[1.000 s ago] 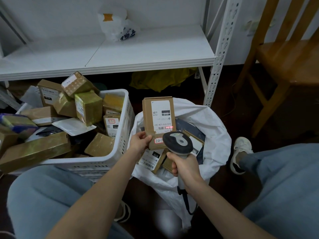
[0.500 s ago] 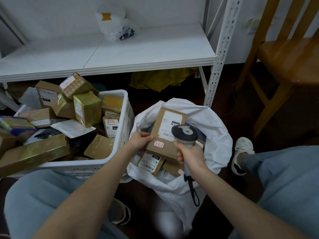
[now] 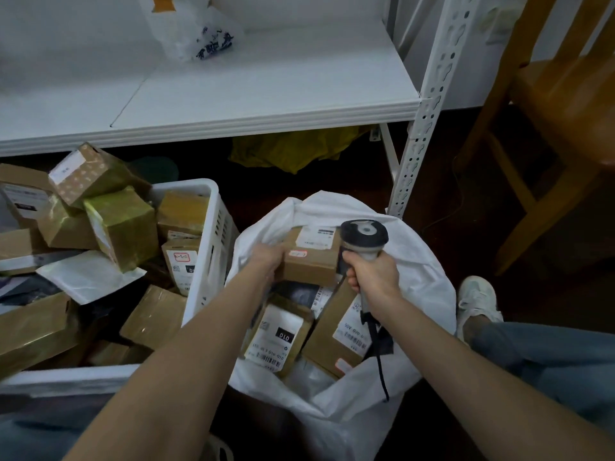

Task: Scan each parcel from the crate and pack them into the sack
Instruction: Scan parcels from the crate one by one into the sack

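My left hand [image 3: 268, 261] grips the left end of a flat brown parcel [image 3: 311, 261] with a white label, held low inside the mouth of the white sack [image 3: 422, 271]. My right hand [image 3: 372, 274] holds the grey barcode scanner [image 3: 364, 236] by its handle, upright, just right of that parcel. Several labelled brown parcels [image 3: 283, 337] lie in the sack below. The white crate [image 3: 213, 257] on the left is heaped with brown boxes [image 3: 123, 227] and a white mailer [image 3: 83, 274].
A white metal shelf [image 3: 266, 104] with a plastic bag [image 3: 189, 31] stands behind. Its perforated post [image 3: 419, 128] rises right behind the sack. A wooden chair [image 3: 559, 104] is at right. My shoe [image 3: 477, 301] and jeans flank the sack. Yellow cloth [image 3: 293, 148] lies under the shelf.
The parcel has gone from upright under the scanner's red beam to tilted flat and lowered into the sack. The scanner has swung upright and away from the label. The view has dropped closer.
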